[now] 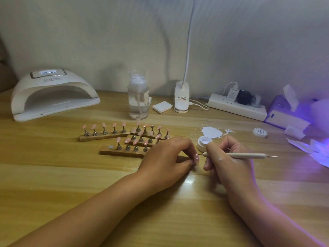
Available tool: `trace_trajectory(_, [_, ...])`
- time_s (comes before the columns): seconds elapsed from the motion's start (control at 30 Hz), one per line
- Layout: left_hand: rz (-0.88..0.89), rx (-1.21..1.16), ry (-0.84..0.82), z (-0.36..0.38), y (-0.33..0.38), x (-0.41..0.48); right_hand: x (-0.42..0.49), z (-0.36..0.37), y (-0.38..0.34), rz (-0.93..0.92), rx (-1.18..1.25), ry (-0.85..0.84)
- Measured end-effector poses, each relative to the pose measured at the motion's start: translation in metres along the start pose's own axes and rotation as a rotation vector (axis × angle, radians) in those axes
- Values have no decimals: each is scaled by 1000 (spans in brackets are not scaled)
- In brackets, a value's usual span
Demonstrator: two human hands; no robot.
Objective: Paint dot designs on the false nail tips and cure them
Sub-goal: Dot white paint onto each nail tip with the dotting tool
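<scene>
Two hands are working close together. The left hand (pixel 165 157) is pinching a small glossy pink tip (pixel 197 158) between curled fingertips, just in front of the wooden stands (pixel 106 137). The right hand (pixel 229 157) is gripping a slim matte dotting tool (pixel 236 155), its fine metal point nearing the tip. Any tremor is risking a smeared dot, and the open round pot (pixel 201 146) just behind is risking a knock.

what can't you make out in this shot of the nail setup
All head view.
Dots on the nail tip pinched by the left hand: too small, fingers cover part.
Gel on the dotting tool in the right hand: too fine.
Curing lamp display: blurred, unreadable.
Front holder strip, right end: behind the left hand.
Objects at right edge: purple glare, cut off.
</scene>
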State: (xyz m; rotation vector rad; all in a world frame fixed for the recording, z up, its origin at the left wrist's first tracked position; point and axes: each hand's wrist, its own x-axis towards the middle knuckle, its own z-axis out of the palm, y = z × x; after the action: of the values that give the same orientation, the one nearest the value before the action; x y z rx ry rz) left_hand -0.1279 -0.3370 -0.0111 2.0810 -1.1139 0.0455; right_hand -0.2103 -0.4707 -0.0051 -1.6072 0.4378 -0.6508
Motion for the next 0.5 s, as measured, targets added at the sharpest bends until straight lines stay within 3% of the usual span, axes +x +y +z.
trace_trajectory(0.5, [3, -9, -3, 1, -2, 1, -1, 0, 0, -4, -48, -12])
